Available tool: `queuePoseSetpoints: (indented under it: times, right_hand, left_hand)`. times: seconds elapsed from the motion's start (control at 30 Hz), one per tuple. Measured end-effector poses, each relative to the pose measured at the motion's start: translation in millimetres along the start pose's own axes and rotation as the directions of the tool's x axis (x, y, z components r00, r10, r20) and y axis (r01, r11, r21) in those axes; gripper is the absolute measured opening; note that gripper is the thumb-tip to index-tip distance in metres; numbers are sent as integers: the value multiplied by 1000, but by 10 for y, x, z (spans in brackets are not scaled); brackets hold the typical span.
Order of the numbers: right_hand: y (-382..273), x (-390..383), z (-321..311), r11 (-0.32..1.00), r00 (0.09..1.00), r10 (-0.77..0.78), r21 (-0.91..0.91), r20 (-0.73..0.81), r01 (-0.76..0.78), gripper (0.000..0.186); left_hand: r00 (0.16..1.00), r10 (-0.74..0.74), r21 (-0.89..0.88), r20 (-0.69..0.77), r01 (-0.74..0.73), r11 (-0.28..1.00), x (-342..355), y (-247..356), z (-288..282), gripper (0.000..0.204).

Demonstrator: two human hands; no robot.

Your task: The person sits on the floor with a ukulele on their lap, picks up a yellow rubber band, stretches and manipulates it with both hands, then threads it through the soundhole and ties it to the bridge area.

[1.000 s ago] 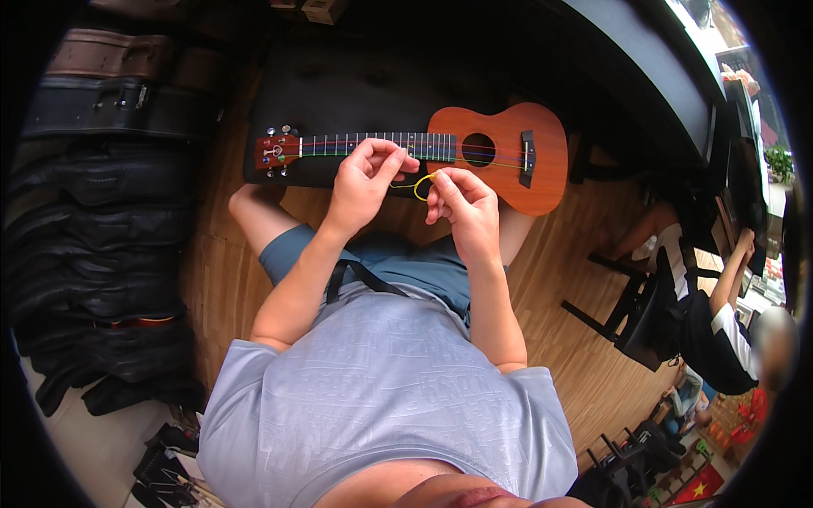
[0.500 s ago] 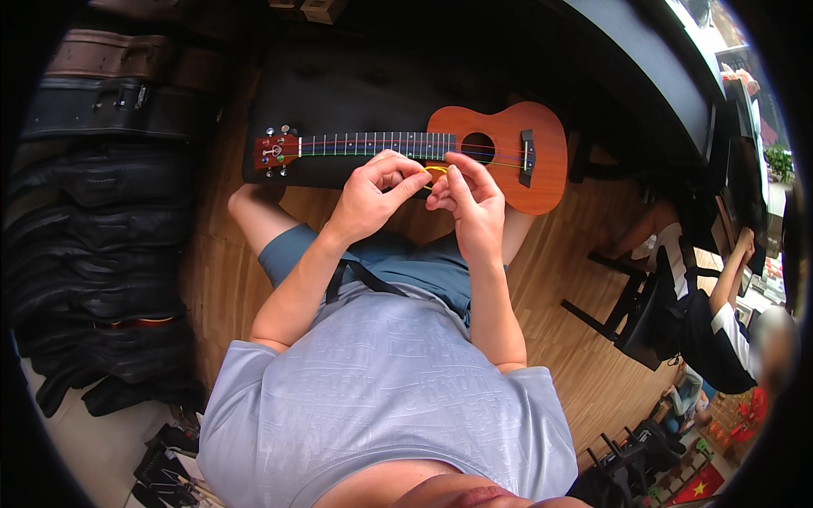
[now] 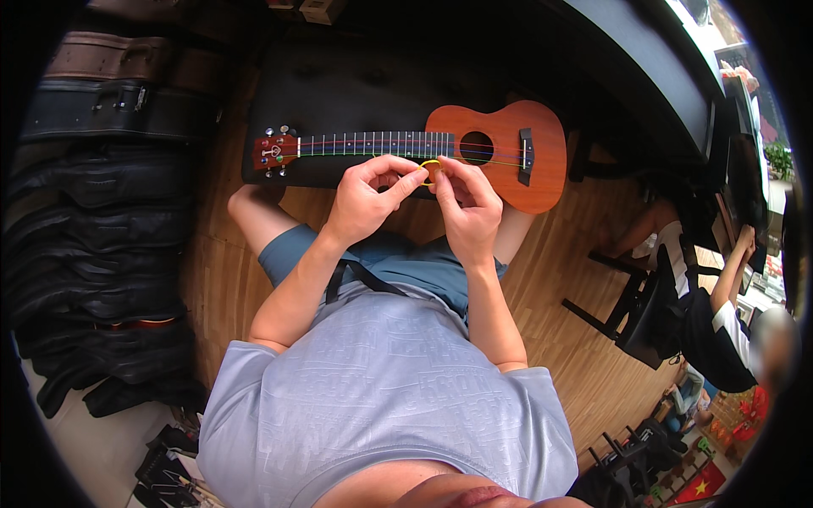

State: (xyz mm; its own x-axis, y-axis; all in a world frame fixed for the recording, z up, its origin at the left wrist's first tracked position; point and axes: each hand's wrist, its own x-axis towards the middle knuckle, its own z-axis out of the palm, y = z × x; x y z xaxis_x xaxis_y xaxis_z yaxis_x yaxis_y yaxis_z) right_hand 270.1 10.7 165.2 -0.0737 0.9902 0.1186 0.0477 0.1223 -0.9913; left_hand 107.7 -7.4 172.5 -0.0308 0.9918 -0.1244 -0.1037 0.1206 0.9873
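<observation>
Between my two hands is a small loop of thin yellow string (image 3: 431,162). My left hand (image 3: 370,196) is closed, pinching the loop's left side between thumb and fingertip. On its other side, my right hand (image 3: 468,203) pinches it too, with fingers curled. Just beyond both hands, a reddish-brown ukulele (image 3: 542,161) lies face up, its headstock to the left and body to the right. Coloured strings run along its dark fretboard. The string's ends are too small to make out.
The ukulele rests on a black padded bench (image 3: 356,93). Black instrument cases (image 3: 102,190) are stacked along the left. A large black piano-like body (image 3: 652,76) stands at the far right. Another person (image 3: 716,334) sits at the right beside a black stool (image 3: 622,305).
My right hand has shifted slightly left, closer to my left hand, and its fingers have drawn in. The yellow loop has moved slightly up and left between them.
</observation>
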Motion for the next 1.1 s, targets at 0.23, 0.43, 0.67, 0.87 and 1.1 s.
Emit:
queuePoseSetpoints:
  times: [0.23, 0.43, 0.67, 0.87, 1.1]
  right_hand:
    - [-17, 29, -114, 915, 928, 298, 210, 223, -345, 16]
    - [-57, 55, -152, 768, 858, 345, 411, 380, -491, 18]
    - [18, 18, -157, 620, 843, 333, 574, 423, -534, 17]
    - [75, 7, -155, 608, 860, 322, 610, 396, -508, 18]
    - [91, 13, -142, 664, 867, 361, 558, 344, -498, 18]
  left_hand:
    - [998, -55, -142, 15, 57, 988, 29, -67, -39, 19]
    - [997, -60, -262, 49, 71, 963, 55, -26, -76, 19]
    - [995, -48, -261, 87, 69, 963, 50, -90, -77, 19]
    - [990, -43, -269, 135, 78, 960, 31, -43, -78, 21]
    - [984, -44, -266, 173, 90, 960, 22, -36, -85, 22]
